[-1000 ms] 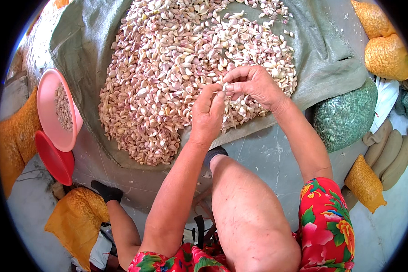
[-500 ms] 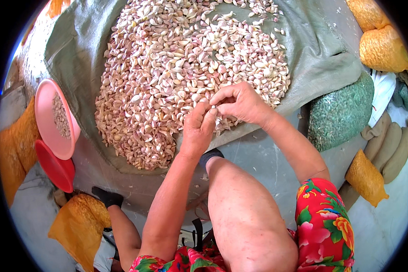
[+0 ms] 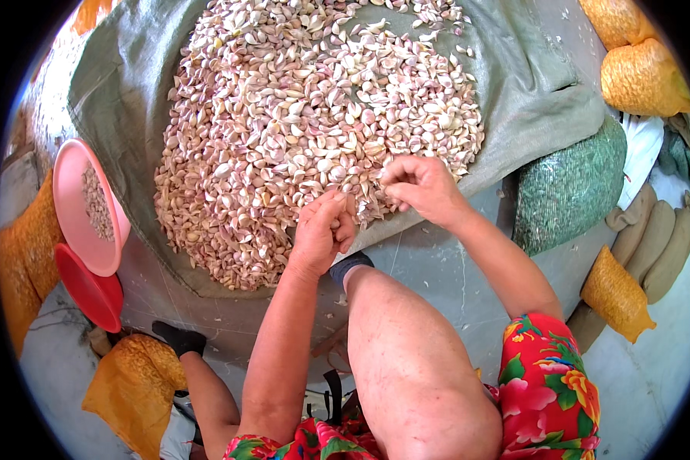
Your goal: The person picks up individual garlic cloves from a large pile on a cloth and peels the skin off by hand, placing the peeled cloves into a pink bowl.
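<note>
A wide heap of pale, pink-tinged garlic cloves (image 3: 284,123) lies on a grey-green woven sheet (image 3: 529,115). My left hand (image 3: 322,228) is just over the near part of the heap, fingers curled; what they hold, if anything, is hidden. To its upper right, my right hand (image 3: 422,188) has its fingers bent and pinched near a small pale bit that I cannot make out, among or above the cloves. The two hands are a little apart.
At left stand a pink basin (image 3: 69,215) with small cloves and a red basin (image 3: 80,295). Orange mesh sacks (image 3: 130,391) lie around both sides. A green sack (image 3: 567,192) and several tan sacks (image 3: 659,253) are at right. My bare leg (image 3: 414,360) rises below my hands.
Both hands have come down and toward me in the picture and have drawn apart, the right one rightward, the left one leftward. The surroundings have shifted slightly in view.
</note>
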Action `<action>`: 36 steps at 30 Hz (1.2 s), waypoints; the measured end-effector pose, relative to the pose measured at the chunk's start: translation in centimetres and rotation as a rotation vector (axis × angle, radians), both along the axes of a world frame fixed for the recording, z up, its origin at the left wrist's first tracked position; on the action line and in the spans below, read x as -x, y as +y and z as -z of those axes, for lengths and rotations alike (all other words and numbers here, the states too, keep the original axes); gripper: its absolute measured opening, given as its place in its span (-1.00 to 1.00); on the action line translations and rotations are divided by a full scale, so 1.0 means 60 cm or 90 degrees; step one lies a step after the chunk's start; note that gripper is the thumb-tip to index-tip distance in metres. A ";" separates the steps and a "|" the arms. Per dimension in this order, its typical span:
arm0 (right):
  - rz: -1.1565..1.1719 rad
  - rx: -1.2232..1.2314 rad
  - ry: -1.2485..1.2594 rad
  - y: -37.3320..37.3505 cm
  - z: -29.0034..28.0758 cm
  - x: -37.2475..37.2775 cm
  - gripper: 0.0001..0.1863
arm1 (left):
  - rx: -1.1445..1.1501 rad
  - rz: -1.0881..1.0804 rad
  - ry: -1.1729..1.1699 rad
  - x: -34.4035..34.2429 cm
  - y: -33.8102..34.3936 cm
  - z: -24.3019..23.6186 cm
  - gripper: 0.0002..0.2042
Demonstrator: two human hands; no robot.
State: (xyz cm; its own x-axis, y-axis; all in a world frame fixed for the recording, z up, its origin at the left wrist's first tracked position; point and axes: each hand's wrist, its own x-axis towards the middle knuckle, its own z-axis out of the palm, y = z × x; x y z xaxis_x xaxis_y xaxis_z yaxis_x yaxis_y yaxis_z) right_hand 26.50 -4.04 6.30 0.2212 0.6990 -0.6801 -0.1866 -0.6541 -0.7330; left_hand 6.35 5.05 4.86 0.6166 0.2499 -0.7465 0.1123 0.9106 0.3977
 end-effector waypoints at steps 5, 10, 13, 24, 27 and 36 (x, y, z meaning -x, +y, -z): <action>-0.285 0.082 -0.050 -0.088 -0.006 -0.026 -0.91 | -0.004 0.006 -0.010 0.016 0.014 0.007 -0.73; -0.478 0.044 -0.096 -0.111 -0.014 -0.047 -0.87 | -0.007 -0.016 -0.066 0.017 0.014 0.017 -0.78; -0.349 -0.024 -0.386 -0.063 0.002 -0.069 -0.86 | -0.010 -0.042 -0.022 0.015 0.000 0.019 -0.75; -0.392 -0.205 -0.705 0.052 0.111 -0.071 -0.83 | -0.282 0.092 0.114 0.052 -0.128 0.056 -0.55; -0.383 -0.182 -0.702 0.056 0.118 -0.078 -0.85 | -0.271 0.056 0.122 0.043 -0.129 0.059 -0.56; -0.352 -0.091 -0.763 0.090 0.096 -0.084 -0.81 | -0.362 0.080 0.143 0.047 -0.130 0.074 -0.57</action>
State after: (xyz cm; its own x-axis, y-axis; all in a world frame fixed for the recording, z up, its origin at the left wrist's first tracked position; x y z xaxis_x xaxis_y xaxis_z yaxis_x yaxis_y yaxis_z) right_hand 31.52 1.37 0.52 0.2934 0.9392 -0.1786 0.8836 -0.3377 -0.3244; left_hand 3.53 -2.78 0.39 0.5112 0.5816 -0.6328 0.3420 0.5379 0.7705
